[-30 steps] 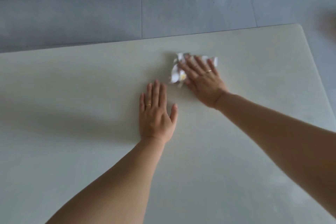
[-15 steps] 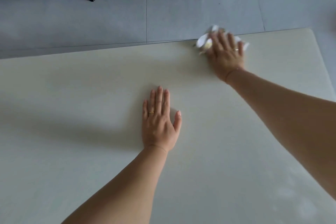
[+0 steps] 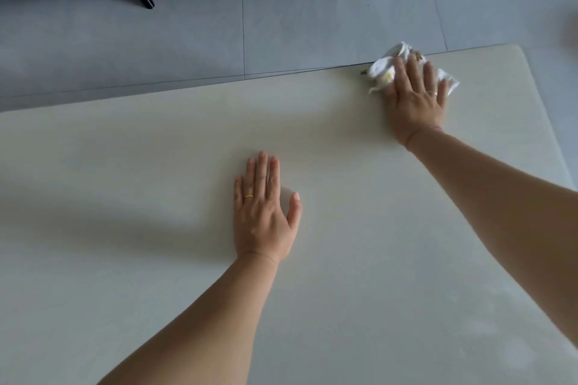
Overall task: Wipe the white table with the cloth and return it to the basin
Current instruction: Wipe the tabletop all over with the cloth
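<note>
The cloth (image 3: 383, 70) is pinned under the flattened right hand (image 3: 416, 100) at the white table (image 3: 156, 150)'s far right edge; the left hand (image 3: 264, 212) is laid flat, empty, nearer.

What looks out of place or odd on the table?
Nothing is spilled or damaged. The only oddity: the cloth under the right hand pokes past the table's far edge. The left hand lies flat on the top.
</note>
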{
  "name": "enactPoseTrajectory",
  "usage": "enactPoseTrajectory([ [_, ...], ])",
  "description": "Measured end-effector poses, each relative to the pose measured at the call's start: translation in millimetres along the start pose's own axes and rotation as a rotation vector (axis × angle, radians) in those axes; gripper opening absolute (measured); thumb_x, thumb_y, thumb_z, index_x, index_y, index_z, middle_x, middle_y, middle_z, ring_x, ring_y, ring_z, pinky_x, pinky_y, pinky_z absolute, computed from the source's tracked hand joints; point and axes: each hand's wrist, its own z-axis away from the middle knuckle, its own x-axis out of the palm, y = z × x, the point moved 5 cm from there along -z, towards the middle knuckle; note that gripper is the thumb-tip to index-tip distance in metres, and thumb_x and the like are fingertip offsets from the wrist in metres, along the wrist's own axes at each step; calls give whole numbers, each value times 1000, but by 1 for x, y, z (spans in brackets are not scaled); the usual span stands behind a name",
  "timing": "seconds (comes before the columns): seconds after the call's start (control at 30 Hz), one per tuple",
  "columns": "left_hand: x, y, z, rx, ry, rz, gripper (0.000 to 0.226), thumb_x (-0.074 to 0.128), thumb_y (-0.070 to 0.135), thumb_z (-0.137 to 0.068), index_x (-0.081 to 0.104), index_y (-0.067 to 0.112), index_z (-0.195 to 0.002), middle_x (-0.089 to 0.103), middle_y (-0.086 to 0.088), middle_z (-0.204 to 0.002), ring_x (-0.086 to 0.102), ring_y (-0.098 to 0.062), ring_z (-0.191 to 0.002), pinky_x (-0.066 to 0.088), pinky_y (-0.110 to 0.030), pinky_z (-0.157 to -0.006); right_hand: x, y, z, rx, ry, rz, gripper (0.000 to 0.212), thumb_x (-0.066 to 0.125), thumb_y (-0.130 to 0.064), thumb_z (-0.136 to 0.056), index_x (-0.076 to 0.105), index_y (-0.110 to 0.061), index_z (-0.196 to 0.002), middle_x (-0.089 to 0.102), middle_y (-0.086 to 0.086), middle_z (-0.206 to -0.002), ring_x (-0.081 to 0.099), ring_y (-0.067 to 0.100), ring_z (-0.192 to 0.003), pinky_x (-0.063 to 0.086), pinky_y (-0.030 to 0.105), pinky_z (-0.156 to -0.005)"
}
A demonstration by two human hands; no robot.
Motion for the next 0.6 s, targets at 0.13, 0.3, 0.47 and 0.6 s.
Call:
enactPoseTrajectory([
  [0.13,2,-1,1,-3,-3,2,68,31,45,-89,28,11,-148,23,-8,-157,19,-25,-145,15,-43,-118,16,-61,36,45,-6,-31,50,19,-41,-102,14,-32,-151,4,-8,-161,-2,28,-147,-10,55,-113],
  [0.3,0,0,0,-2,-2,2,68,30,44,-89,30,11,-148,24,-9,-156,20,-26,-145,17,-44,-117,10,-44,52,-447,-104,92,54,27,-41,-102,10,-29,-152,8,-3,-161,3,23,-148,-2,44,-117],
  [0.47,2,-1,1,2,4,-7,68,28,45,-90,28,11,-148,23,-8,-157,18,-25,-146,16,-44,-118,-12,34,26,177,7,-43,52,22,-43,-102,13,-30,-151,5,-5,-161,0,24,-147,-5,51,-117],
  [0.6,0,0,2,-2,6,10,68,30,44,-88,30,10,-148,24,-8,-157,19,-25,-145,17,-45,-117,17,-40,98,-57,-26,-67,51,22,-42,-102,12,-33,-151,2,-9,-160,-4,24,-147,-13,45,-115],
])
